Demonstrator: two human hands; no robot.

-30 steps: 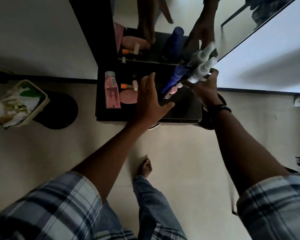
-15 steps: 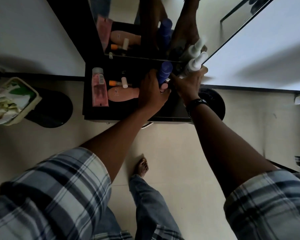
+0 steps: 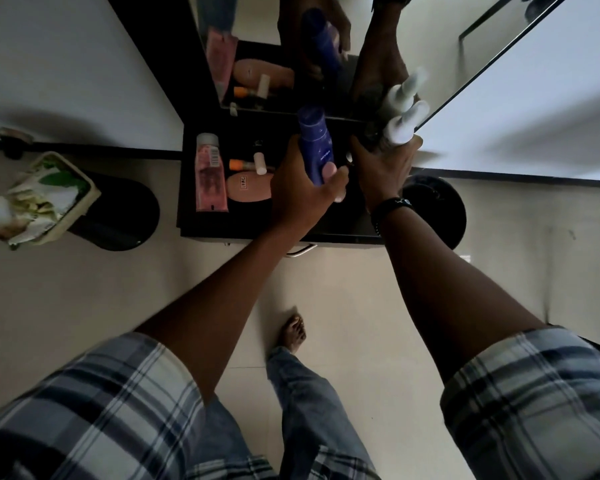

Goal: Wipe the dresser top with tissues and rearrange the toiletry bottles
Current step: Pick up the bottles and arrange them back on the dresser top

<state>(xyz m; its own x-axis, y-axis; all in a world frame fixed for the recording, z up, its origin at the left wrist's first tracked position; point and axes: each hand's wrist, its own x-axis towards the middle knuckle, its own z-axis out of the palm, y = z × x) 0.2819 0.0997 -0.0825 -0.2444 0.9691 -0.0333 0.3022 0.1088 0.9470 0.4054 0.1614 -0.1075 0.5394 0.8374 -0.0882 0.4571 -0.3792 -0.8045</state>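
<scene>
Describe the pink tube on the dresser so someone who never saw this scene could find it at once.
Find the black dresser top under the mirror. At its left end the pink tube lies flat, its pale cap toward the mirror. It is longer and slimmer than the peach oval bottle beside it.

Black dresser top [image 3: 201, 230]: a pink tube [image 3: 210, 176] lies flat at its left side, with a peach oval bottle [image 3: 248, 187] flat just beside it. The left hand [image 3: 302, 192] grips a tilted blue Nivea bottle [image 3: 315, 147]. At right rear, against the mirror [image 3: 440, 46], the right hand [image 3: 383, 168] holds a blurred white spray bottle [image 3: 400, 128].
</scene>
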